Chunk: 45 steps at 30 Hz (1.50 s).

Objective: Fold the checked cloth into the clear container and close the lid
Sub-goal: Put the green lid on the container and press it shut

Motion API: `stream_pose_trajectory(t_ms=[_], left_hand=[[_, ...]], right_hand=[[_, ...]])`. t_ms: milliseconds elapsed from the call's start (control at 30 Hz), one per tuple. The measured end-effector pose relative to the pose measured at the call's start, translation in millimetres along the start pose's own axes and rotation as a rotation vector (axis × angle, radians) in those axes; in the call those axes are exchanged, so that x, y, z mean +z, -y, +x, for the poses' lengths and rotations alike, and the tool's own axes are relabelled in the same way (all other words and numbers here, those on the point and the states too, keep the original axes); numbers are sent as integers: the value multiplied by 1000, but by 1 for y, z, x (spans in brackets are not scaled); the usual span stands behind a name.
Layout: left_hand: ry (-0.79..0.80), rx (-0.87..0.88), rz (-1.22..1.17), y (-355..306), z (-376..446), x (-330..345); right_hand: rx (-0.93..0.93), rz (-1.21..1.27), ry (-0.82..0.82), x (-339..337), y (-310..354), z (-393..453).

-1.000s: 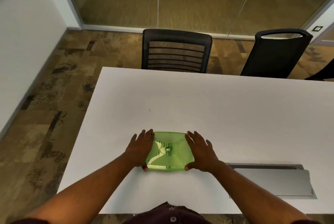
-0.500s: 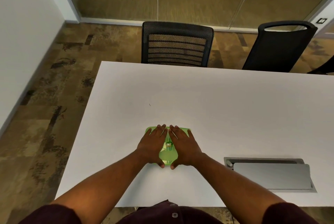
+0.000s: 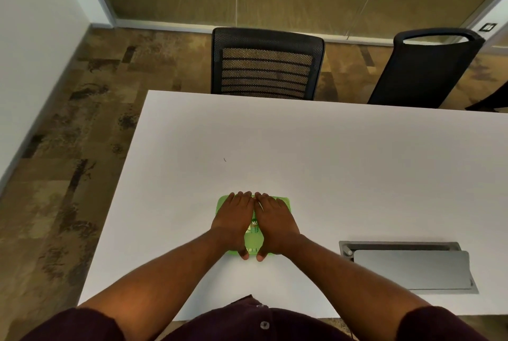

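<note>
A small container with a translucent green lid [image 3: 253,242] sits on the white table [image 3: 330,162] near its front edge, straight ahead of me. Both my hands lie flat on top of the lid, side by side, fingers pointing away. My left hand [image 3: 233,218] covers the lid's left half and my right hand [image 3: 276,219] its right half, index fingers nearly touching. Both thumbs reach down over the lid's near edge. Only the far corners and a strip between my hands show. The checked cloth is hidden under my hands and the lid.
A grey cable hatch with a raised flap [image 3: 409,266] is set into the table to the right of the container. Across the table stand a black mesh chair [image 3: 265,65] and a second black chair [image 3: 428,65]. The table's left edge drops to patterned carpet.
My hands moved from the container's left and right sides onto the top of the lid and now rest together there. The view tilted down a little.
</note>
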<state>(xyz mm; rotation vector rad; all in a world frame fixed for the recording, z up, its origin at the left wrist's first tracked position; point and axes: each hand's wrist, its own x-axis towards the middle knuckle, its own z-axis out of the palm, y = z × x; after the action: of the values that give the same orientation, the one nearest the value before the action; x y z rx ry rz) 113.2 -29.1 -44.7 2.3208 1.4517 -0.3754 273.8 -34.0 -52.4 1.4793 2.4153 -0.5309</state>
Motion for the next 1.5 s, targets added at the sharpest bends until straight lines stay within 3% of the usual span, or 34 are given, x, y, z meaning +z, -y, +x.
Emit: stream_pose_trajectory(t_ms=[333, 467, 700, 1067, 1500], left_hand=[[-23, 96, -31, 23, -18, 15], [-59, 41, -70, 34, -26, 18], [11, -53, -148, 71, -45, 9], [20, -117, -157, 65, -44, 15], [107, -129, 131, 43, -35, 9]], right_hand=[[-22, -53, -14, -4, -11, -13], [11, 42, 26, -4, -27, -25], [52, 97, 83, -9, -70, -39], [57, 165, 72, 0, -64, -31], [158, 63, 159, -3, -54, -30]])
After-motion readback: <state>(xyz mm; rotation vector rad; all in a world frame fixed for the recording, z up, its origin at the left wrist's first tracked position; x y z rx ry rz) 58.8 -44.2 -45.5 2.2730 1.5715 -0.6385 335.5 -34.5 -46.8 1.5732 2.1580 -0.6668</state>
